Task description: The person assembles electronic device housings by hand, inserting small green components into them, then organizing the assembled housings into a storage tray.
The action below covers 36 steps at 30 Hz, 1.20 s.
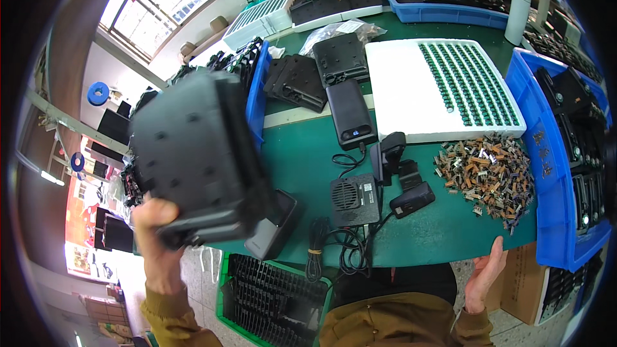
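Observation:
My left hand (156, 234) grips the lower left edge of a stack of black plastic housings (193, 148), raised above the table's left side. The stack is slightly blurred and hides much of what lies behind it. My thumb lies along its lower edge. At the table's front right edge, my right hand (483, 276) has its fingers stretched out and holds nothing. Just beyond it lies a heap of small metal-and-brown components (490, 177). Similar black housings (299, 83) lie flat farther back on the table, one more (340, 58) beside them.
A white foam tray (398, 90) carries rows of small green parts. Blue bins (546, 218) of black parts flank the green table (418, 244). Mid-table are a power bank (350, 112), a speaker-like box (355, 199) and cables (353, 254). A green crate (225, 289) stands below.

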Each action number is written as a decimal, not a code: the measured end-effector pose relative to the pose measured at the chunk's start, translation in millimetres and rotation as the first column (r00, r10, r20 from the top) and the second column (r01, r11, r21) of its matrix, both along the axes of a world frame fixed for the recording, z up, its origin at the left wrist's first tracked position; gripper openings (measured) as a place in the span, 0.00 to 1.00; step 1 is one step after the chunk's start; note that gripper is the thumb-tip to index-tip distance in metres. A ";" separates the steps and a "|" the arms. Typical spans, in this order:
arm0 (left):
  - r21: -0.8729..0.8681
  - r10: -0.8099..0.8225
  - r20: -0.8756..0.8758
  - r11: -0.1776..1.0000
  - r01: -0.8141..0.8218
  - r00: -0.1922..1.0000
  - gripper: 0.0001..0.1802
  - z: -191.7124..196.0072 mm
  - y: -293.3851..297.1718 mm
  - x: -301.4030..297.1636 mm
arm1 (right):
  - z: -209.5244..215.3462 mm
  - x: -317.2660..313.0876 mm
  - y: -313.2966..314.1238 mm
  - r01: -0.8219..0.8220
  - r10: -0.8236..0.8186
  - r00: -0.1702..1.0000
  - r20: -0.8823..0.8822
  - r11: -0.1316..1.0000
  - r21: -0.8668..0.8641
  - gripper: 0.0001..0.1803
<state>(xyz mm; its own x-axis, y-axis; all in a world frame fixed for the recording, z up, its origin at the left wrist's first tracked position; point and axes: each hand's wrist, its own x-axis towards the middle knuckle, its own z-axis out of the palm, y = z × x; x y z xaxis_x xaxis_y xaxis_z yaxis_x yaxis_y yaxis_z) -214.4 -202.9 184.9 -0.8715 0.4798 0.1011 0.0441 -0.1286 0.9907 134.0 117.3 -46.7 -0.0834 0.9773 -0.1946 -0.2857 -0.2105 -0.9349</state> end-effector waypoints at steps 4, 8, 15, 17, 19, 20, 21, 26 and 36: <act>-0.213 -0.011 0.122 0.976 0.037 0.993 0.06 -16.5 112.9 -0.2 | -3.7 4.3 1.4 0.001 -0.001 1.000 0.017 1.000 0.012 0.29; -0.373 -0.001 0.192 0.925 0.074 0.981 0.06 -34.8 131.4 -20.0 | -13.9 18.9 4.6 -0.096 0.100 0.990 0.095 0.994 -0.045 0.28; -0.529 0.084 0.199 0.848 0.035 0.976 0.07 -52.3 164.4 -29.4 | -11.5 13.9 3.0 -0.086 0.084 0.993 0.081 0.996 0.018 0.28; -0.589 0.129 0.166 0.808 -0.007 0.978 0.08 -53.7 172.4 -30.7 | -8.9 9.4 2.6 -0.038 0.035 0.999 0.039 0.997 0.066 0.29; -0.611 0.144 0.173 0.792 -0.009 0.974 0.08 -57.8 172.0 -38.0 | -11.6 14.6 1.5 -0.051 0.050 0.998 0.040 0.999 0.021 0.29; -0.618 0.143 0.183 0.786 0.001 0.973 0.08 -61.6 170.5 -43.6 | -11.9 15.6 1.2 -0.063 0.063 0.997 0.038 0.998 -0.017 0.29; -0.625 0.142 0.194 0.781 0.010 0.971 0.08 -64.5 170.2 -47.1 | -10.1 12.4 0.6 -0.062 0.062 0.997 0.039 0.998 -0.022 0.29; -0.663 0.164 0.188 0.749 0.002 0.968 0.08 -72.0 174.9 -54.4 | -8.3 10.0 -1.1 0.023 -0.023 1.000 0.009 0.999 -0.046 0.26; -0.600 0.253 0.333 0.800 -0.002 0.908 0.08 -87.1 166.8 -62.8 | -9.5 7.4 -0.8 0.044 -0.045 0.999 -0.016 0.999 -0.029 0.27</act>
<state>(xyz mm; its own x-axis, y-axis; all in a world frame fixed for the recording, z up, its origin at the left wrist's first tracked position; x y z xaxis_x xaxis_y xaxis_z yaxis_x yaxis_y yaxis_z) -277.1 -36.1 97.7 -0.8349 0.2183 -0.5053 -0.3743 0.4479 0.8120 141.4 116.5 -56.2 -0.0436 0.9741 -0.2218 -0.3111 -0.2242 -0.9236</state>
